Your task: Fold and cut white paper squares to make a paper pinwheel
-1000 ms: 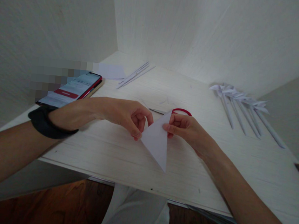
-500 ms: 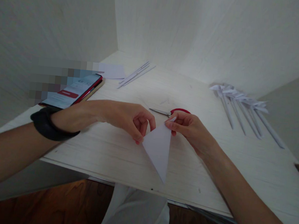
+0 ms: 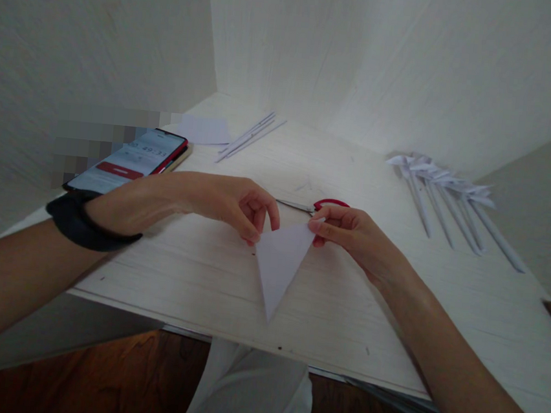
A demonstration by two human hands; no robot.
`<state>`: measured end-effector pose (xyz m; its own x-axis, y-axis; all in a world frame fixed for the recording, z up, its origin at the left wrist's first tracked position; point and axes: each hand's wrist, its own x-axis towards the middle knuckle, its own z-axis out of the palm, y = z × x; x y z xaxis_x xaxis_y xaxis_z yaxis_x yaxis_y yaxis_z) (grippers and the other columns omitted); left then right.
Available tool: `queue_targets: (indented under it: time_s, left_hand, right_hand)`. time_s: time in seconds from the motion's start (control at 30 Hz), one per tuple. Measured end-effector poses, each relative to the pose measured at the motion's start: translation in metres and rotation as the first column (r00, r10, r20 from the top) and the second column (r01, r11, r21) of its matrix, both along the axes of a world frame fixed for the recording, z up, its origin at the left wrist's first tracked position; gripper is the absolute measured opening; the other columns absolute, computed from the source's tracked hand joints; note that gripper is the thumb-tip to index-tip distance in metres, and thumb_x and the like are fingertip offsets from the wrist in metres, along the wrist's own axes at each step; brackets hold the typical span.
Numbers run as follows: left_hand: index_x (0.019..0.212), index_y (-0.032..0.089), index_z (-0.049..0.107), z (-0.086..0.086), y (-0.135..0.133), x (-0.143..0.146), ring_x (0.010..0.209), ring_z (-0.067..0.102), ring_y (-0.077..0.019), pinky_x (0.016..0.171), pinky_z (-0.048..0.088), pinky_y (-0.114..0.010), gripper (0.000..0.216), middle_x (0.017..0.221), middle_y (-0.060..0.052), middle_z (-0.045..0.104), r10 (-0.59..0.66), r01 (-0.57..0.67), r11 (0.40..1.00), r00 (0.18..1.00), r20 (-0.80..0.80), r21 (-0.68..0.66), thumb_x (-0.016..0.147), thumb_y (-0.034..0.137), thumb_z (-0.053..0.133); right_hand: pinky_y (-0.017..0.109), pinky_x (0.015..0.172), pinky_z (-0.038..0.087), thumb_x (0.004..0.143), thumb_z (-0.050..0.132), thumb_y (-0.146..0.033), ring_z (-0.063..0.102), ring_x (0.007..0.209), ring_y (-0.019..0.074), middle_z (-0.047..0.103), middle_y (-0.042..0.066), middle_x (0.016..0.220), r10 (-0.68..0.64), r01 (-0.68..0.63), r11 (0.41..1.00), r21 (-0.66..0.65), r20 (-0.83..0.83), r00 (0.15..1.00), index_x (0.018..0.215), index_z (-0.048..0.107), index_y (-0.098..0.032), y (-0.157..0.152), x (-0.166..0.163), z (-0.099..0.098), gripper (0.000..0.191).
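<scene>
A white paper folded into a triangle (image 3: 278, 266) hangs point-down just above the white table (image 3: 191, 276). My left hand (image 3: 229, 203) pinches its upper left corner with curled fingers. My right hand (image 3: 355, 235) pinches its upper right corner between thumb and forefinger. A dark band sits on my left wrist (image 3: 76, 223). Right behind my hands lie red-handled scissors (image 3: 319, 205), partly hidden by my right hand.
A phone (image 3: 131, 160) with a lit screen lies at the left. A loose paper sheet (image 3: 203, 129) and thin rolled paper sticks (image 3: 250, 137) lie at the back. Several paper pinwheels on sticks (image 3: 446, 197) lie at the right. White walls enclose the table corner.
The triangle has turned between my hands: its top edge went from steep to nearly level, and its lower point swung left. Both hands kept their pinch on it.
</scene>
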<state>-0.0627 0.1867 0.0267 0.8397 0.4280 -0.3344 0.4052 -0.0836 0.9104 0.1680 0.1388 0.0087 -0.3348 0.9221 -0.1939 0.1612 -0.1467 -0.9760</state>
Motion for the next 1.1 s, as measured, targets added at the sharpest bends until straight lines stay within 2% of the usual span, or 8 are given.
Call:
queue_targets:
  time_s: [0.13, 0.27, 0.37, 0.5, 0.6, 0.83, 1.1]
  left_hand:
    - [0.085, 0.02, 0.067, 0.001, 0.005, -0.004, 0.071, 0.057, -0.0123, 0.063, 0.04, -0.02, 0.021, 0.074, 0.003, 0.063, 0.189, -0.19, 0.979, 0.982, 0.019, 0.075, 0.065, 0.012, 0.063]
    - [0.087, 0.02, 0.069, -0.002, 0.009, -0.006, 0.06, 0.054, -0.0092, 0.057, 0.038, -0.018, 0.023, 0.065, 0.005, 0.061, 0.37, -0.383, 0.916, 0.921, 0.118, 0.116, 0.065, 0.014, 0.066]
    - [0.086, 0.02, 0.069, -0.004, 0.008, -0.004, 0.057, 0.055, -0.0082, 0.056, 0.039, -0.018, 0.022, 0.065, 0.004, 0.063, 0.438, -0.46, 0.881, 0.881, 0.181, 0.107, 0.065, 0.014, 0.068]
    - [0.088, 0.02, 0.069, -0.007, 0.007, -0.001, 0.062, 0.058, -0.0089, 0.059, 0.042, -0.018, 0.023, 0.069, 0.003, 0.064, 0.496, -0.526, 0.848, 0.831, 0.252, 0.064, 0.066, 0.017, 0.07]
    - [0.092, 0.021, 0.068, -0.009, 0.007, -0.001, 0.069, 0.062, -0.0106, 0.063, 0.044, -0.019, 0.027, 0.075, 0.002, 0.066, 0.516, -0.546, 0.837, 0.812, 0.273, 0.044, 0.065, 0.017, 0.07]
    - [0.103, 0.02, 0.063, -0.003, -0.002, 0.007, 0.066, 0.064, -0.0142, 0.059, 0.045, -0.02, 0.043, 0.074, 0.002, 0.068, 0.431, -0.438, 0.899, 0.89, 0.149, 0.015, 0.061, 0.016, 0.071]
    - [0.102, 0.018, 0.062, -0.003, -0.003, 0.007, 0.072, 0.067, -0.0148, 0.065, 0.047, -0.021, 0.039, 0.084, 0.0, 0.071, 0.407, -0.421, 0.907, 0.893, 0.193, 0.033, 0.064, 0.014, 0.069]
  right_hand:
    - [0.019, 0.056, 0.042, 0.07, 0.072, -0.019, 0.054, 0.056, 0.0062, 0.061, -0.003, 0.061, 0.025, -0.026, 1.0, 0.011, 0.071, 0.997, 0.065, 0.062, -0.014, 0.0, 0.002, 0.003, 0.012]
    - [0.02, 0.056, 0.043, 0.071, 0.072, -0.02, 0.055, 0.055, 0.0072, 0.064, -0.002, 0.061, 0.116, -0.114, 0.993, -0.027, 0.097, 0.988, 0.066, 0.062, -0.016, -0.001, 0.002, 0.004, 0.012]
    - [0.021, 0.054, 0.042, 0.072, 0.071, -0.022, 0.055, 0.054, 0.0081, 0.066, -0.001, 0.061, 0.177, -0.173, 0.984, -0.046, 0.101, 0.979, 0.067, 0.061, -0.016, -0.002, 0.001, 0.002, 0.013]
    - [0.02, 0.05, 0.04, 0.071, 0.071, -0.021, 0.053, 0.051, 0.0072, 0.065, -0.001, 0.059, 0.133, -0.134, 0.991, 0.005, 0.089, 0.987, 0.066, 0.058, -0.017, -0.002, 0.0, 0.002, 0.015]
    - [0.02, 0.05, 0.04, 0.07, 0.072, -0.022, 0.053, 0.05, 0.0071, 0.064, -0.002, 0.058, 0.097, -0.099, 0.995, 0.026, 0.081, 0.992, 0.065, 0.057, -0.017, -0.002, -0.001, 0.004, 0.016]
    - [0.02, 0.051, 0.041, 0.07, 0.073, -0.025, 0.054, 0.052, 0.008, 0.064, -0.001, 0.058, 0.054, -0.058, 0.997, 0.056, 0.066, 0.996, 0.065, 0.057, -0.017, -0.003, -0.003, 0.005, 0.019]
    - [0.02, 0.05, 0.04, 0.068, 0.075, -0.026, 0.054, 0.051, 0.0073, 0.063, -0.003, 0.058, 0.006, -0.006, 0.993, 0.115, -0.007, 1.0, 0.064, 0.057, -0.017, -0.002, -0.004, 0.004, 0.021]
